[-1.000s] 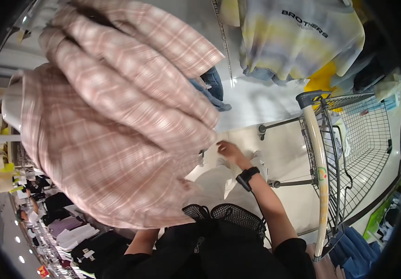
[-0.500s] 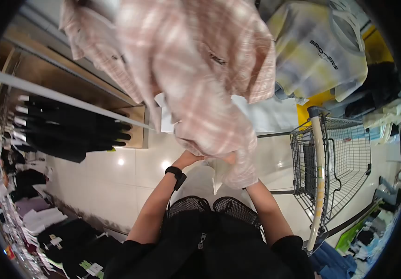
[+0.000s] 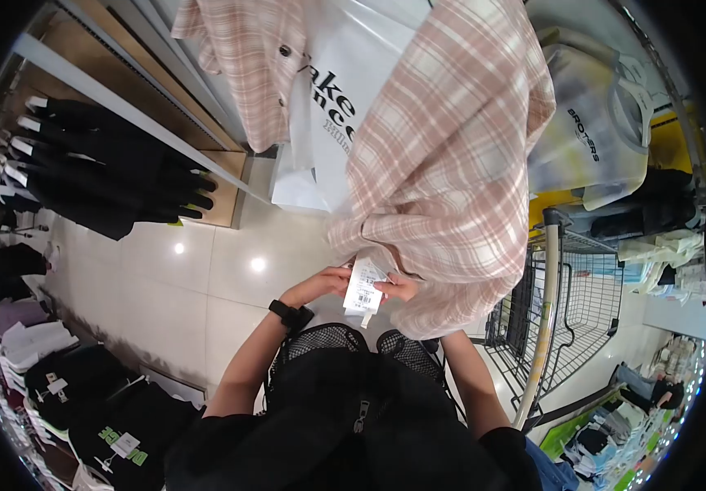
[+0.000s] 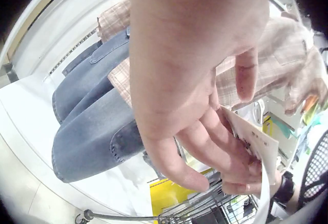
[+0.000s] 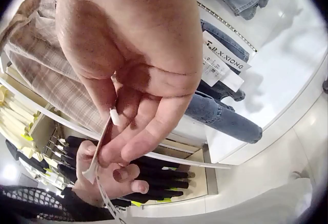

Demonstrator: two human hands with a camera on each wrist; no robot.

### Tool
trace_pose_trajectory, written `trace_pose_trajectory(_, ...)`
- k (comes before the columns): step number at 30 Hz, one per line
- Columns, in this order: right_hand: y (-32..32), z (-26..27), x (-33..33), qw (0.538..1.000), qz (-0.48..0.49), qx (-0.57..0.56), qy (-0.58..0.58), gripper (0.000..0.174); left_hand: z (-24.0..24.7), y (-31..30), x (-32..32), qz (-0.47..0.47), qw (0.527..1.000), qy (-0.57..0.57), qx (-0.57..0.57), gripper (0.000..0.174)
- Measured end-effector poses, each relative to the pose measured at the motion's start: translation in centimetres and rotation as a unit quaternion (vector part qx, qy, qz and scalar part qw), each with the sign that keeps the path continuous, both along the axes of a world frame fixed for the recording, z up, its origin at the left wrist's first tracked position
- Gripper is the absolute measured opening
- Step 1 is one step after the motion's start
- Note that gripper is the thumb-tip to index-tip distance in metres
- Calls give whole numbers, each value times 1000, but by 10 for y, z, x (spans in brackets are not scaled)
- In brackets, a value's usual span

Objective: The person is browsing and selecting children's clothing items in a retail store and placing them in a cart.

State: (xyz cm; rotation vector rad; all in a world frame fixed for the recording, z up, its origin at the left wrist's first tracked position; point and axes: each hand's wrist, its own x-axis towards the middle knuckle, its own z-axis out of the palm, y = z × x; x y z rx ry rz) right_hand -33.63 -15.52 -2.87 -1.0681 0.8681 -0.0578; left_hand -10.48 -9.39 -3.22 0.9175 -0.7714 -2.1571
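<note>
A pink-and-white plaid shirt (image 3: 451,155) hangs open in front of me, its lower folds draped over my right forearm. White cloth with black lettering (image 3: 340,98) shows between its fronts. Below the shirt, a white price tag (image 3: 361,288) with a barcode faces up. My left hand (image 3: 328,283) pinches the tag's left side with curled fingers, seen close in the left wrist view. From the other side my right hand (image 3: 400,286) grips it, thumb over the printed face. The right wrist view shows the tag (image 5: 104,134) edge-on between thumb and fingers.
A shopping cart (image 3: 566,303) stands at the right. Black garments (image 3: 107,172) hang on a rack at the left, with folded clothes (image 3: 124,425) below. A tie-dye shirt (image 3: 578,123) hangs at upper right. Blue jeans (image 4: 97,126) lie on a white display surface (image 4: 25,116).
The plaid shirt has swung from the left to the centre right, opening to show white cloth. My right hand was free; both hands have come together under the shirt and now hold the price tag.
</note>
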Motion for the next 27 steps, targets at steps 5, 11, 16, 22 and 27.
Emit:
trace_pose_trajectory(5, -17, -22, -15, 995, 82, -49, 11, 27, -32, 3, 6, -14, 931, -292, -220, 22)
trace_pose_trajectory(11, -90, 122, -55, 935, 79, -330, 102, 19, -30, 11, 38, -50, 833, -483, -267, 27)
trace_pose_trajectory(16, -118, 293, -59, 850, -177, -496, 14, 16, -9, 5, 58, 28, 883, -410, -224, 21)
trace_pose_trajectory(22, -242, 377, 4, 762, -124, -634, -51, 26, 38, -7, 54, 95, 878, -423, -201, 24)
trace_pose_trajectory(27, -316, 423, 103, 693, -75, -716, 36, 36, 65, -7, 48, 163, 868, -431, -184, 22)
